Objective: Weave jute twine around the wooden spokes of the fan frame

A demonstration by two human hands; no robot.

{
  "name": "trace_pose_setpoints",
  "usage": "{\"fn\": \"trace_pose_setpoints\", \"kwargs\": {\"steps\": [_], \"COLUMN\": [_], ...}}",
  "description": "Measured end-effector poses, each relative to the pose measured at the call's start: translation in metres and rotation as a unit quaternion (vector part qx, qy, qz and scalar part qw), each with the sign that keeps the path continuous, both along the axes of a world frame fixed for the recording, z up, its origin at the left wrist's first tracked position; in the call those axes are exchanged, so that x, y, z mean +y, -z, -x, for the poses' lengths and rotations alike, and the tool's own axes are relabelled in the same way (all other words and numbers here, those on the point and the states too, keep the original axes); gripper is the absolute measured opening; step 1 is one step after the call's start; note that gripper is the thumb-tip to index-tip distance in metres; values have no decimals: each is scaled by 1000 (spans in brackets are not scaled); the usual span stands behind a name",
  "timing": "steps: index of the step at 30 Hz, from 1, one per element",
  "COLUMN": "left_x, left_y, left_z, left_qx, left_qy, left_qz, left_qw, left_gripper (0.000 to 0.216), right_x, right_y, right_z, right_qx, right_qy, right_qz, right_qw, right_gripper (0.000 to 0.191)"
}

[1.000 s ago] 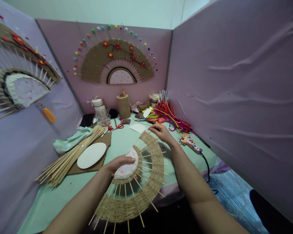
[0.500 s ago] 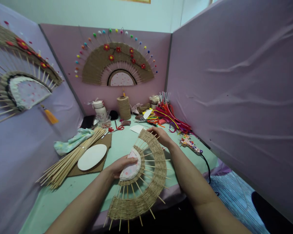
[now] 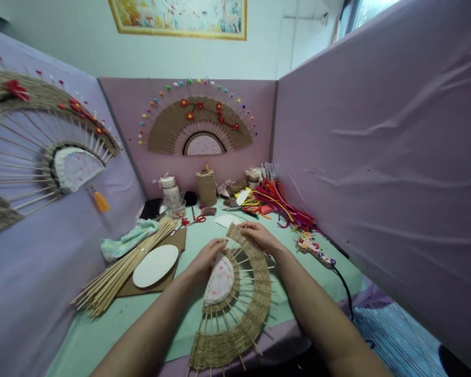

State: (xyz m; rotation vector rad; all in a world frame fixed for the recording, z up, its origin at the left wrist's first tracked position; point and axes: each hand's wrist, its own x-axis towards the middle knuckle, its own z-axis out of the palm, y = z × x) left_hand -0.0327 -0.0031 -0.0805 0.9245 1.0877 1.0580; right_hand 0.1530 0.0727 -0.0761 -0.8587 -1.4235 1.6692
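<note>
A half-round woven jute fan (image 3: 255,309) with bamboo spokes and a pink floral cloth centre (image 3: 221,279) lies on the mint-green table (image 3: 102,335) in front of me. My left hand (image 3: 207,257) grips the fan's inner edge beside the cloth centre, fingers curled over it. My right hand (image 3: 261,234) pinches the far end of the outer jute band, fingers closed on it.
A bundle of bamboo sticks (image 3: 121,269), a white oval card (image 3: 155,265) on brown cardboard and a folded cloth (image 3: 127,240) lie at left. Jute spool (image 3: 206,187), jar (image 3: 171,191), red scissors (image 3: 190,220), pipe cleaners (image 3: 282,201) and a glue gun (image 3: 314,247) stand behind. Finished fans hang on purple partitions.
The fan has been turned so it stands more lengthwise away from me. My left hand slid up to the fan's far inner edge. The camera tilted upward.
</note>
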Motion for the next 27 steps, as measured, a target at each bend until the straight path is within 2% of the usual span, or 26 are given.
{"fn": "trace_pose_setpoints", "kwargs": {"steps": [3, 6, 17, 23, 27], "left_x": [25, 38, 39, 39, 37], "left_y": [-20, -28, -5, -5, -5], "left_z": [-6, -14, -11, -16, -17], "left_qx": [33, 26, -55, -73, -64], "left_qy": [-60, -86, -124, -136, -145], "left_qz": [-22, -54, -68, -79, -79], "left_qw": [997, 994, 988, 985, 984], "left_gripper": [36, 31, 27, 21, 23], "right_x": [-4, -8, -8, -4, -3], "right_y": [-2, -5, -1, 6, 8], "right_z": [2, 3, 5, 6, 8], "right_qx": [-6, -1, -45, -73, -77], "right_qy": [-13, -22, 8, 3, -7], "right_qz": [-9, -17, -45, -80, -90], "right_qw": [1000, 1000, 998, 994, 993], "right_gripper": [28, 26, 35, 43, 42]}}
